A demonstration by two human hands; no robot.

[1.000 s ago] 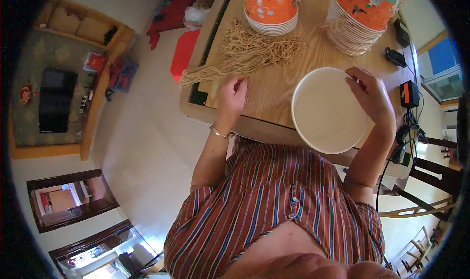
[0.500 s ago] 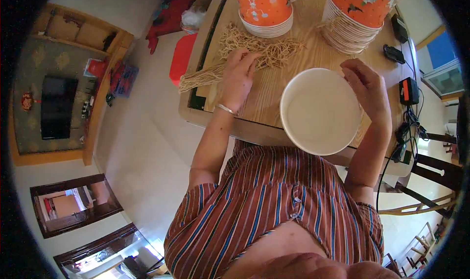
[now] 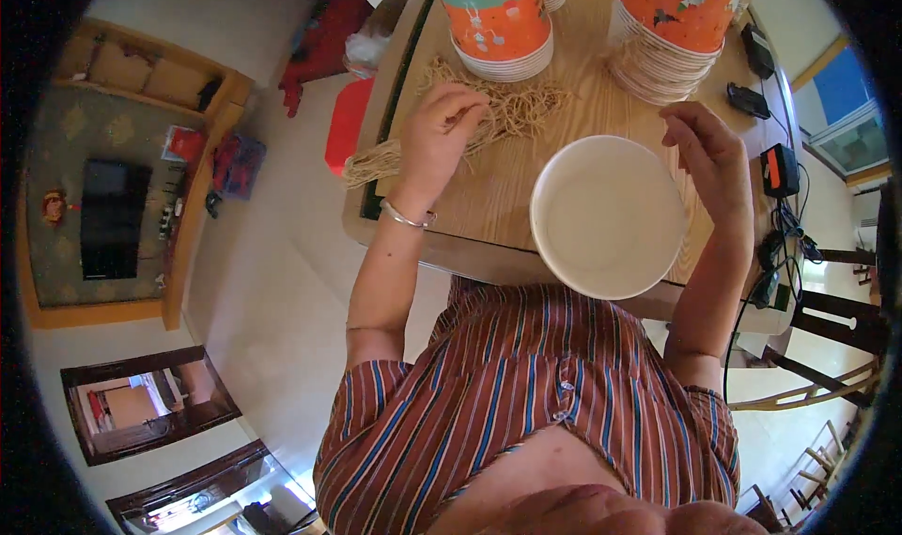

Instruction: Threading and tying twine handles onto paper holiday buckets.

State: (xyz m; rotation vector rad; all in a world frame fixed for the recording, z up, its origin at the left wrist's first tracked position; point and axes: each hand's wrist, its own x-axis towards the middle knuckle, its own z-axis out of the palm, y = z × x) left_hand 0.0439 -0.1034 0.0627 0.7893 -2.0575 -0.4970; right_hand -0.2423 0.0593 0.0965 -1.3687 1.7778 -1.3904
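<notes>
I sit at a wooden table [image 3: 498, 192]. A loose pile of thin tan strands [image 3: 526, 108] lies on it, with a tied bundle [image 3: 374, 166] at the table's left edge. My left hand [image 3: 437, 145] rests on the pile with its fingertips pinched on some strands. A white paper bowl [image 3: 606, 216] hangs over the table's near edge, its open side facing up at me. My right hand [image 3: 709, 159] holds it at the right rim.
Two stacks of orange-patterned paper bowls [image 3: 493, 23] [image 3: 676, 14] stand at the far side. Black devices [image 3: 752, 101] [image 3: 780, 169] with cables lie at the right edge. A red stool [image 3: 348, 126] stands left of the table, a dark chair [image 3: 832, 347] on the right.
My left hand has moved from the near table edge up onto the strand pile. The bowl has shifted left and closer to me with my right hand.
</notes>
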